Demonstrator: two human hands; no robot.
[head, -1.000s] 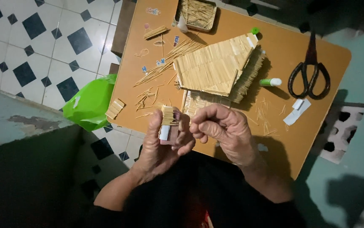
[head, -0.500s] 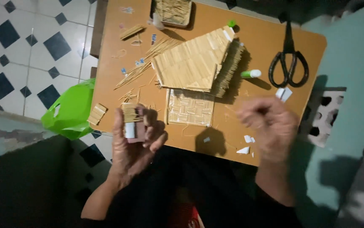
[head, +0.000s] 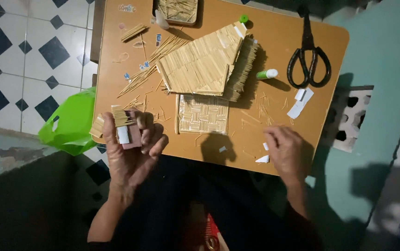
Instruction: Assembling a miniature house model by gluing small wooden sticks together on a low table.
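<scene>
1. Head view looks down on a small orange desk (head: 279,46) with both of the person's hands at its near edge.
2. Left hand (head: 132,148) is raised, palm up, its grip clamped on a small block (head: 128,135) with a white strip on its face and a bundle of short sticks (head: 121,116) at the top; thumb and fingers wrap its sides.
3. Right hand (head: 286,151) lies palm down on the desk near the front right corner, fingers loosely spread and holding nothing, fingertips just beside small white paper scraps (head: 262,159).
4. Middle of the desk carries a stick-built roof panel (head: 200,65), with a woven stick square (head: 203,114) just in front of it.
5. Black scissors (head: 309,58) lie at the far right, with a glue tube with a green cap (head: 267,74) between them and the roof panel.
6. Loose sticks (head: 151,69) are scattered to the left, and a tray of sticks (head: 177,10) sits at the far edge.
7. Green plastic bag (head: 70,123) lies on the tiled floor (head: 23,56), left of the desk.
</scene>
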